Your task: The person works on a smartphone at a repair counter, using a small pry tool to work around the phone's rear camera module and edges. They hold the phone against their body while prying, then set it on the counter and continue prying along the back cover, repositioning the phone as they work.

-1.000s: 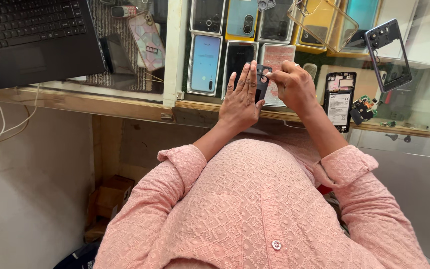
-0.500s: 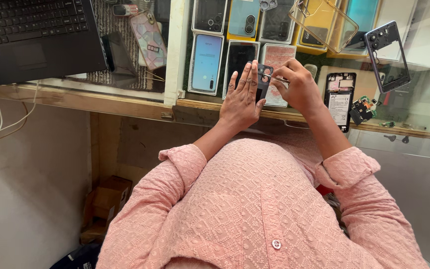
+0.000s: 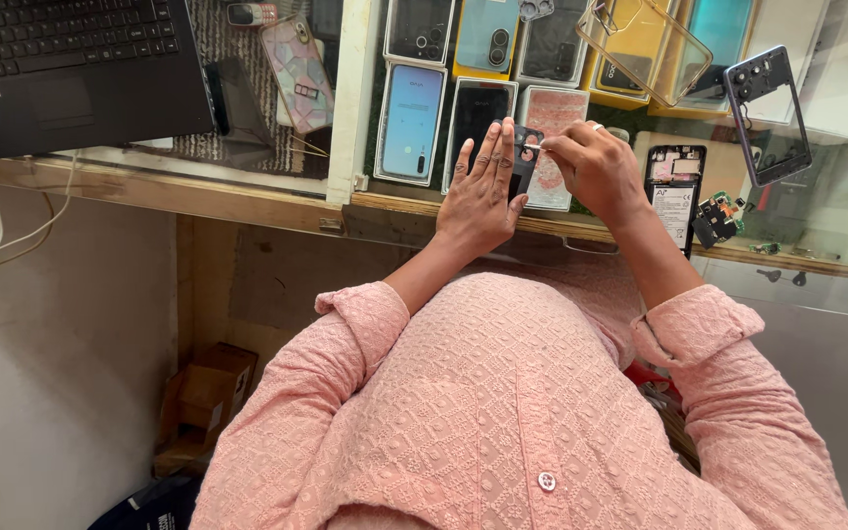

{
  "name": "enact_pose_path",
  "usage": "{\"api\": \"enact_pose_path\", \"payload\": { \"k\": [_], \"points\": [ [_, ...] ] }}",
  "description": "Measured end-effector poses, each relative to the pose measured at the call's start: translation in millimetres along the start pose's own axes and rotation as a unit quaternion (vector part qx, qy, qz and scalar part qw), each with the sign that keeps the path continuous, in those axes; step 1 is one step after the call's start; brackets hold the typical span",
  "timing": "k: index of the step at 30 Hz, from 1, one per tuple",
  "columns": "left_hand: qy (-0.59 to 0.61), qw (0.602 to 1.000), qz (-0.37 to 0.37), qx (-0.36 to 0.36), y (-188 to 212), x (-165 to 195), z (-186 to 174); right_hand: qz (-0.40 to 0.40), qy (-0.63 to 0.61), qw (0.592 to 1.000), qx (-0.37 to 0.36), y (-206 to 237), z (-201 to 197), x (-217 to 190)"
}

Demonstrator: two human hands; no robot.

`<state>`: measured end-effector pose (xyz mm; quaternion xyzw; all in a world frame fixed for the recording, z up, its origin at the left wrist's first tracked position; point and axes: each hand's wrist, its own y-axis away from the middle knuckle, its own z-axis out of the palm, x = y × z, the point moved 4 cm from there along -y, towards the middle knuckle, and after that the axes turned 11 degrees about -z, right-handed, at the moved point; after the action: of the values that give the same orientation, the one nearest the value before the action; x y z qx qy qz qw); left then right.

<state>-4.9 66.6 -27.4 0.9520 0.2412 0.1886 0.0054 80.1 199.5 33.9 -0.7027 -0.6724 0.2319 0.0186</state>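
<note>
Since the earlier frames almost nothing has moved: both hands stay at the same spot on the glass table (image 3: pixel 247 186), and only the thin tool has shifted a little.

Nearest is the pink embroidered shirt (image 3: pixel 503 412) of the person. Beyond it, the left hand (image 3: pixel 483 191) lies flat with the fingers together and stretched, pressing down a small dark phone part (image 3: pixel 525 157) at about 12 o'clock from the body. The right hand (image 3: pixel 596 167) is pinched shut on a thin tool (image 3: pixel 534 147) (tweezers or a fine driver, I cannot tell which), and its tip touches the dark part.

My judgement is that the step in hand is fine work on this small part. The next move calls for a steady left hand, so the part does not slip, and very light force from the tool.

Farther, at 1 o'clock, lies an opened phone (image 3: pixel 674 196) with its inside showing, and at 2 o'clock a bare phone frame (image 3: pixel 768 113). Under the glass, phone cases (image 3: pixel 412 118) are displayed. At 10 o'clock stands a black laptop (image 3: pixel 71 69).
</note>
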Motion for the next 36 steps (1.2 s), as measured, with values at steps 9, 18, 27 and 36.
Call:
{"api": "enact_pose_path", "payload": {
  "k": [9,18,27,36],
  "points": [
    [0.005,1.000,0.004,0.005,0.5,-1.7,5.8,-0.033,-0.012,0.999,-0.035,-2.1,0.9,10.5],
    [0.002,1.000,0.005,0.008,0.0,-2.4,10.3,0.039,-0.109,0.992,-0.057,-0.8,8.5,15.2],
    [0.009,1.000,0.007,0.017,0.8,-2.4,8.0,-0.007,0.005,1.000,-0.028,-3.2,4.6,8.5],
    [0.020,1.000,0.004,0.014,1.3,-0.9,2.3,0.016,-0.042,0.999,-0.009,-1.5,2.3,5.7]
  ]
}}
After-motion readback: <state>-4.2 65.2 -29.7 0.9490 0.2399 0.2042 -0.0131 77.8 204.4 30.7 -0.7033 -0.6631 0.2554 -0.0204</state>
